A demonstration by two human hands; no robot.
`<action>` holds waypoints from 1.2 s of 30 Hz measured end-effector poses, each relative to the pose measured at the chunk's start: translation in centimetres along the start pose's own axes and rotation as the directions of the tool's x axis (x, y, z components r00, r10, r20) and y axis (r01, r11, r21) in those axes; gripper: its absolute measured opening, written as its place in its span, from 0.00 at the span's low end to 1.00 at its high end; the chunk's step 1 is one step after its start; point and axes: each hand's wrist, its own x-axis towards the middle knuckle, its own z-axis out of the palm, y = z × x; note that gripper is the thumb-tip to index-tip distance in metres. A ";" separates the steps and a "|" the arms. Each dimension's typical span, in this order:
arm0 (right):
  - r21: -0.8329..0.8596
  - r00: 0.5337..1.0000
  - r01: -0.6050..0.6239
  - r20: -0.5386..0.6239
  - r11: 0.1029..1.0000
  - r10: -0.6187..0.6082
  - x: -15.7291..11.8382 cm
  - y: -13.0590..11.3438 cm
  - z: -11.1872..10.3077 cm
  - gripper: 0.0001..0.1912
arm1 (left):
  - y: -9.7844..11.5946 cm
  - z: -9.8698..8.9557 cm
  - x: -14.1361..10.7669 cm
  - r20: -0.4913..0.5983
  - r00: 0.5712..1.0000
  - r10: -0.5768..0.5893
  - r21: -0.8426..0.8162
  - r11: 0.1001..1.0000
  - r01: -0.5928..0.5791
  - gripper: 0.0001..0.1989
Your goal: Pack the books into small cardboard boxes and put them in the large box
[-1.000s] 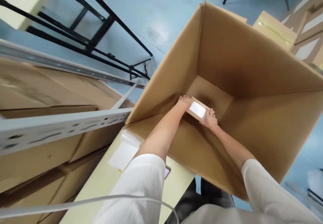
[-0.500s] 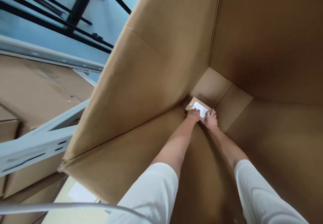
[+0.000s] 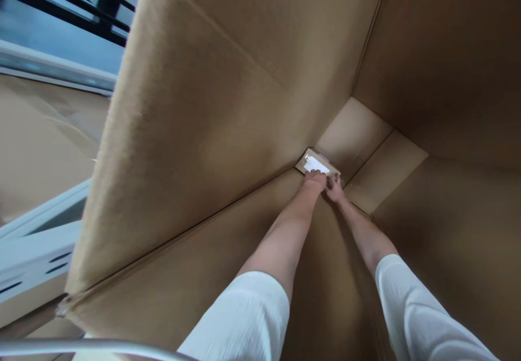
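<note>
Deep inside a large open cardboard carton (image 3: 244, 89), a small brown box (image 3: 301, 164) with a white label (image 3: 315, 164) lies in the bottom corner, by the left wall. My left hand (image 3: 315, 179) rests on the near edge of the small box, its fingers curled over the label. At the right end of that box, my right hand (image 3: 334, 188) grips the corner with bent fingers. The undersides of the box and the thumbs are hard to see.
White metal rack beams (image 3: 40, 258) stand left of the carton, with other cardboard boxes (image 3: 44, 138) behind them. Black metal bars (image 3: 61, 11) show at the upper left. A pale cable or tube (image 3: 93, 346) crosses the bottom left.
The view has moved closer into the carton. The small box now sits tight in the corner by the left wall, and my right hand has drawn nearer to my left.
</note>
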 end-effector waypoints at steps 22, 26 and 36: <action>0.142 0.959 -0.007 -0.279 0.990 0.047 -19.5 -9.6 -24.7 0.18 | 6.5 -14.3 -27.1 -0.284 0.948 0.143 0.040 0.990 -0.138 0.22; 0.248 0.941 0.228 -0.306 0.941 -0.147 -23.8 -15.9 -28.6 0.17 | 6.9 -15.9 -34.7 -0.420 0.890 0.178 0.010 0.981 -0.192 0.20; 0.209 0.815 0.563 -0.300 0.800 -0.495 -35.8 -28.7 -31.4 0.19 | 3.6 -13.0 -51.7 -0.763 0.629 0.149 -0.098 0.935 -0.340 0.22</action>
